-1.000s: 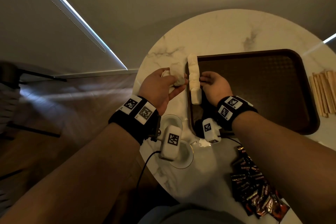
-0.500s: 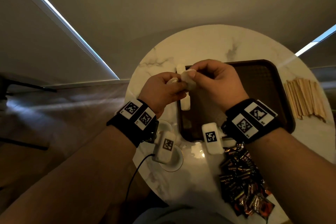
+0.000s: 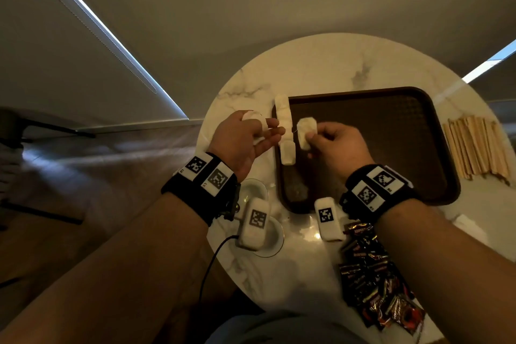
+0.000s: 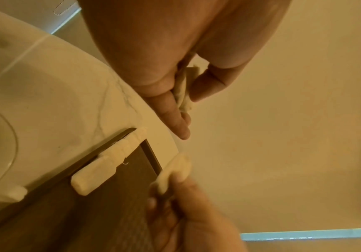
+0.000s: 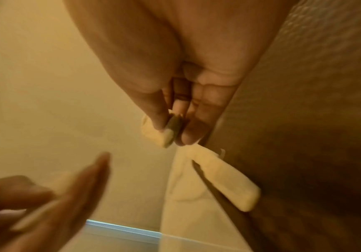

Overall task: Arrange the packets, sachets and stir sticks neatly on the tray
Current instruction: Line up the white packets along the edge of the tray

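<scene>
Table: marble point(image 3: 321, 70), brown tray point(image 3: 391, 131) centred.
Right hand point(image 3: 337, 145): you pinched one white sachet point(image 3: 306, 132).
Left hand point(image 3: 240, 142): at nine o'clock, you gripped more sachets point(image 4: 183, 92).

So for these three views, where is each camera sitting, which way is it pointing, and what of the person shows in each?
Head: worn on the head, looking forward and down at the round table and tray; both forearms, left hand and right hand show.
Left wrist: under the left hand, looking along its fingers, which hold white sachets; the right hand enters below.
Right wrist: under the right hand, looking along its fingers, which pinch a white sachet; the left hand is blurred at lower left.
Shared: both wrist views show the row of sachets on the tray's edge.
</scene>
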The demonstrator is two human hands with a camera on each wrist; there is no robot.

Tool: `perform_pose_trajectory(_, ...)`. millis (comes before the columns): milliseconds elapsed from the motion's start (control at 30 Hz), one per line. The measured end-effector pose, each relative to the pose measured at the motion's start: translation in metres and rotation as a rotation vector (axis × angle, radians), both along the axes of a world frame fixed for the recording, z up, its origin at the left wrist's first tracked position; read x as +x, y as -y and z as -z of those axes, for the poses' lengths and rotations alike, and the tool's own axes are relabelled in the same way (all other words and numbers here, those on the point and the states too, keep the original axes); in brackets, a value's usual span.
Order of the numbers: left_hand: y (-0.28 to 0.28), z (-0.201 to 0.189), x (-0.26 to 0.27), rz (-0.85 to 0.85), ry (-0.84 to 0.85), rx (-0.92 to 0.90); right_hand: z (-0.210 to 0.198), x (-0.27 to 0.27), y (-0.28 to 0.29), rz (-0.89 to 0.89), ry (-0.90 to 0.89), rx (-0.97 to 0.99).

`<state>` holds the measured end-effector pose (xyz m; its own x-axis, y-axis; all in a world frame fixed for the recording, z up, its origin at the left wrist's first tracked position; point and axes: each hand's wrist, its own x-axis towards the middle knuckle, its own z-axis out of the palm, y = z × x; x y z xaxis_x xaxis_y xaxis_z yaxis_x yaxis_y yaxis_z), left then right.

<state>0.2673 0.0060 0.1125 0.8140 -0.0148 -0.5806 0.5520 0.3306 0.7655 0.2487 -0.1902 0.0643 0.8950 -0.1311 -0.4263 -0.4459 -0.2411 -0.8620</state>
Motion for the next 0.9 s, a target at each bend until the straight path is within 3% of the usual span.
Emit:
perform_pose_trajectory(133, -0.01, 0.007, 0.0, 0.009, -0.006, 0.04, 0.049, -0.001, -0.004, -0.006, -0.166, -0.124)
perform_pose_trajectory(300, -0.023, 0.014, 0.002, 0.078, 0.007, 0.155, 0.079, -0.003, -0.016, 0.001, -0.252, -0.181)
perform_pose_trajectory(467, -0.031, 0.019, 0.006, 0.093, 0.012, 0.199, 0.092, -0.001, -0.026, -0.021, -0.3, -0.198)
perform_pose_trajectory(900, -0.025, 0.026, 0.009, -0.035, -0.064, 0.055, 0.094, 0.001, -0.024, -0.04, -0.245, -0.4)
